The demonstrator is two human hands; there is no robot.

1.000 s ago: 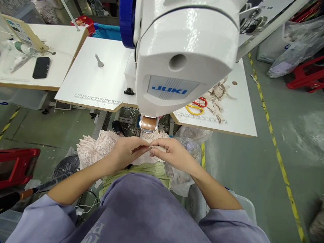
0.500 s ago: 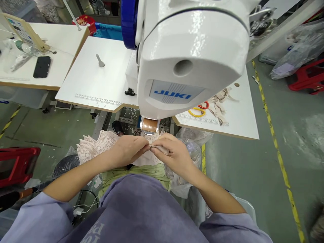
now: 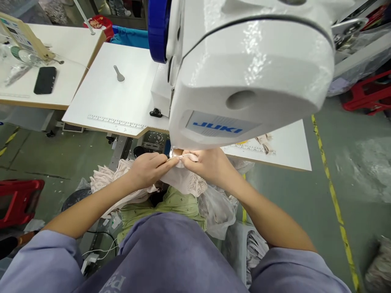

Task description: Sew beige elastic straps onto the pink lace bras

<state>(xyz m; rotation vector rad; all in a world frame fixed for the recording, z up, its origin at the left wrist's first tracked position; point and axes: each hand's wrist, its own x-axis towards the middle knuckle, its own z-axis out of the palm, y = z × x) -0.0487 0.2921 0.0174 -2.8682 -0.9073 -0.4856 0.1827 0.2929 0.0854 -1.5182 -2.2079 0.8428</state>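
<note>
Pale pink lace fabric hangs down from my two hands, just below the white sewing machine head. My left hand is closed, pinching the fabric's upper edge between thumb and fingers. Close beside it, my right hand grips a folded part of the same edge. Both sets of fingertips almost meet at the small metal-rimmed end under the machine head. The needle area is hidden behind that head. A further bunch of lace lies left of my left forearm.
A white tabletop with a printed ruler holds a grey peg. Cloth scraps lie on the right-hand tabletop. A phone rests on the left table. Green cloth covers my lap; a plastic bin stands at right.
Both hands have moved forward and up with the fabric, closer to the machine. My head has come nearer, and the machine head now hides most of the scissors on the right tabletop.
</note>
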